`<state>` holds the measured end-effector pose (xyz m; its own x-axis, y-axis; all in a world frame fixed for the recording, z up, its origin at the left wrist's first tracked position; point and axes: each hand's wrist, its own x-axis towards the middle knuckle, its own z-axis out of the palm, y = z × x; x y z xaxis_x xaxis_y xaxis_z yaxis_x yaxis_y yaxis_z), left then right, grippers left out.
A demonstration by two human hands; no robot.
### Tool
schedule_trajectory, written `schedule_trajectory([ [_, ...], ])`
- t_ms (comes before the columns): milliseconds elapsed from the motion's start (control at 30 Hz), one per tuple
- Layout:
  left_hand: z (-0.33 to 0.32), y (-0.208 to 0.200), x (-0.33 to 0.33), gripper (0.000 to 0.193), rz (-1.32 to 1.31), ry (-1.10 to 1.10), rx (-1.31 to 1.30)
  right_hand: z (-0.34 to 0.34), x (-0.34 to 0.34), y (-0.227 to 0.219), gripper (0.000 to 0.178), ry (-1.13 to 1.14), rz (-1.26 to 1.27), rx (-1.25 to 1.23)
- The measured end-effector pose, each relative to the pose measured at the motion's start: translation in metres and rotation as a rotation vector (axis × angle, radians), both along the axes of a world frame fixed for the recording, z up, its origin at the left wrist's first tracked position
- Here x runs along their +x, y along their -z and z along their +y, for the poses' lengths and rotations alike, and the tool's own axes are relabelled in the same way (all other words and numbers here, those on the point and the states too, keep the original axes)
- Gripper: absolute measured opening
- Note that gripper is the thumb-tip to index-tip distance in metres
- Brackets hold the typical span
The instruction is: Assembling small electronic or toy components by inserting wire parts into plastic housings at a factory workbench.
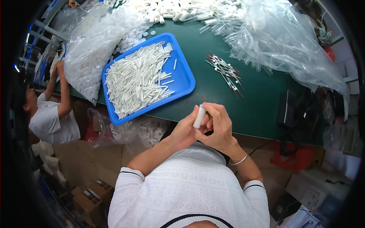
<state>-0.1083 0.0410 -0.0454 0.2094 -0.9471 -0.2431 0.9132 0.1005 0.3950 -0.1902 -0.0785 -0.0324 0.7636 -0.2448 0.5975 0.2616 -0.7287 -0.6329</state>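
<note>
Both hands are on one part: a short white tube (199,116), held up between them, tilted slightly, top end leaning right and away from the body.

Left hand (185,131): closed on the tube's left side, thumb pointing up along it. Right hand (220,129): curled in from the right, index fingertip at the tube's top end, thumb down by the bottom end, so it's pinching the tube too. Other fingers partly hidden behind it. Faint red something just past the top end, too blurred to call. Bracelet (238,159) on the right wrist.

Both hands sit at the near edge of the green surface (262,98). Ahead-left of the left hand: blue tray (185,78), heaped with thin white rods (137,78), a few loose at its right side. Beyond the tray, further left: clear bag of white caps (87,57), some spilled out next to it.

Ahead-right of the right hand: loose bunch of thin wired parts (225,72), white bits with red leads. Past those: clear tubes (224,26) and a big clear plastic bag (292,41). Straight ahead of both hands, far side: pile of thicker white cylinders (167,9).

Well off to the left hand's left: co-worker (55,119), arms raised toward the shelving side.
</note>
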Motion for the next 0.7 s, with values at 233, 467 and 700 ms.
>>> schedule_trajectory([
  [233,0.064,-0.001,0.022,0.041,-0.407,-0.103,0.243,-0.03,0.008,-0.015,0.057,-0.14,0.228,0.03],
  [467,0.132,-0.007,0.032,0.026,-1.718,0.116,0.93,-0.098,0.024,0.027,0.017,0.336,0.308,-0.342],
  [700,-0.035,-0.003,0.034,0.028,-2.172,-0.46,0.289,-0.083,0.006,0.025,0.014,0.248,0.322,-0.236],
])
